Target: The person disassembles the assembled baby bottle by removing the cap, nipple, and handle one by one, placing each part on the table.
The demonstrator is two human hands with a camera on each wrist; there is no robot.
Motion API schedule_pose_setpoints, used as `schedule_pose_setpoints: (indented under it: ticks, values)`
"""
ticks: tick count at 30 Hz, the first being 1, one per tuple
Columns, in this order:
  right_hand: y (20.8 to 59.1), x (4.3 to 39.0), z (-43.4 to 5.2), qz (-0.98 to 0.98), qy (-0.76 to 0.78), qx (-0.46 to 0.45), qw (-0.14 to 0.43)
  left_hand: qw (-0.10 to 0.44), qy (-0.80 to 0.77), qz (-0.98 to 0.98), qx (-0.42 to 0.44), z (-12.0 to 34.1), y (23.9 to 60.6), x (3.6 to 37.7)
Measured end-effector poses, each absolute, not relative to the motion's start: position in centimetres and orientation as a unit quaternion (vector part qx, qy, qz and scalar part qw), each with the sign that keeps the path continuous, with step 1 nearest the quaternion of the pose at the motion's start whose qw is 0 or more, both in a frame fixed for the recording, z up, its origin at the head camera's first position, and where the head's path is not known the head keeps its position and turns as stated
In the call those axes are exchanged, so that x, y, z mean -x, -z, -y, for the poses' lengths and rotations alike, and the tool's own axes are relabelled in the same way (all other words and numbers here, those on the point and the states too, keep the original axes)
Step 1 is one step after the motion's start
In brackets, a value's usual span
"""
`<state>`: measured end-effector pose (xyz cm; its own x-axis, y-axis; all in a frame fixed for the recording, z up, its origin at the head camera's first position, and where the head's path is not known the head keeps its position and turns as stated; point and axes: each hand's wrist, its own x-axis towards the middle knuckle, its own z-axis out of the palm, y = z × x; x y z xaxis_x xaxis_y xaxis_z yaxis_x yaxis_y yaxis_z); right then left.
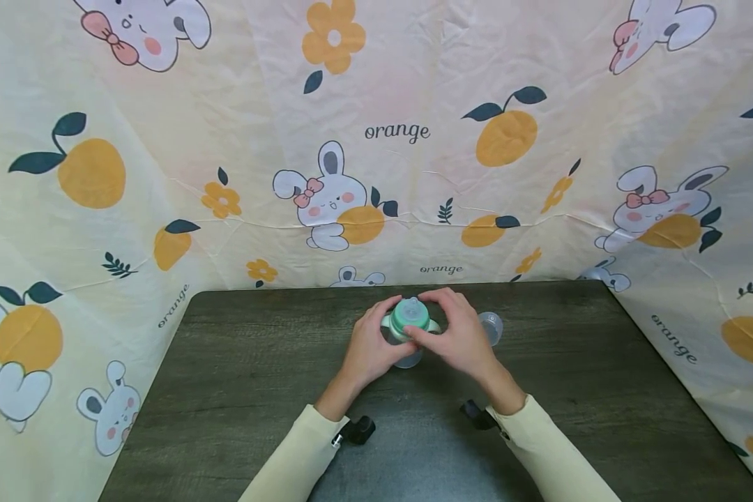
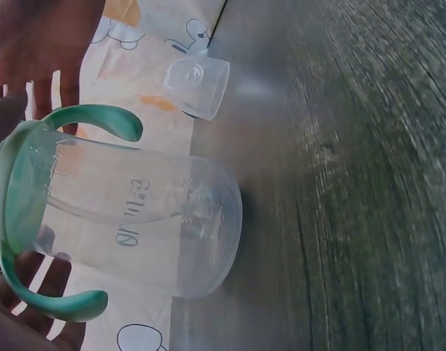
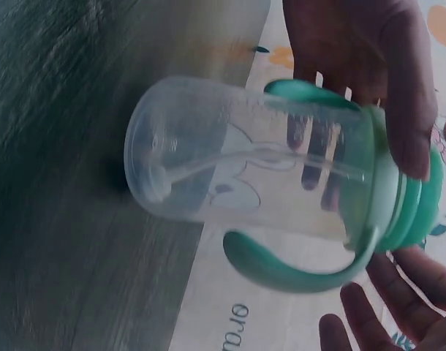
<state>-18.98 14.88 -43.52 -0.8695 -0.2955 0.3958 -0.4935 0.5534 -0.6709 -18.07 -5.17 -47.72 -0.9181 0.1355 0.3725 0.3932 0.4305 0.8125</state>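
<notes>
Both hands [image 1: 414, 341] grip the green-lidded cup [image 1: 409, 322]; a clear cap [image 1: 491, 326] lies just beside.

Sleeves: long, pale cream-yellow sleeves are worn on both arms, and each is seen to end at the wrist.
Left hand [image 1: 371, 346]: it is left bare; no ring or glove is seen.
Right hand [image 1: 458, 336]: it is likewise left bare.
Left wrist camera [image 1: 358, 430]: a small black unit is strapped at the cuff, with a silvery fitting beside it.
Right wrist camera [image 1: 477, 413]: a matching small black unit is worn at the other cuff.
</notes>
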Motion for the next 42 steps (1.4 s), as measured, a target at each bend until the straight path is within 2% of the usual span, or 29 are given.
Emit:
schedule_pose_setpoints:
  ticks: [14, 22, 34, 42]
  values:
    - [44.2, 18.7, -13.4, 0.891, -0.404, -0.183, 0.099, 0.11, 0.521, 0.834, 0.146, 4.9, 48.1, 18.0]
    - [44.3, 18.7, -13.4, 0.888, -0.404, -0.188, 0.111, 0.124, 0.504, 0.84, 0.156, 5.0, 48.3, 18.1]
    - [44.4, 18.8, -13.5, 0.882, -0.4, -0.209, 0.135, 0.12, 0.5, 0.841, 0.168, 5.2, 48.2, 18.3]
    - [44.4, 19.0, -13.6, 0.88, -0.404, -0.213, 0.131, 0.112, 0.504, 0.84, 0.165, 5.2, 48.1, 18.3]
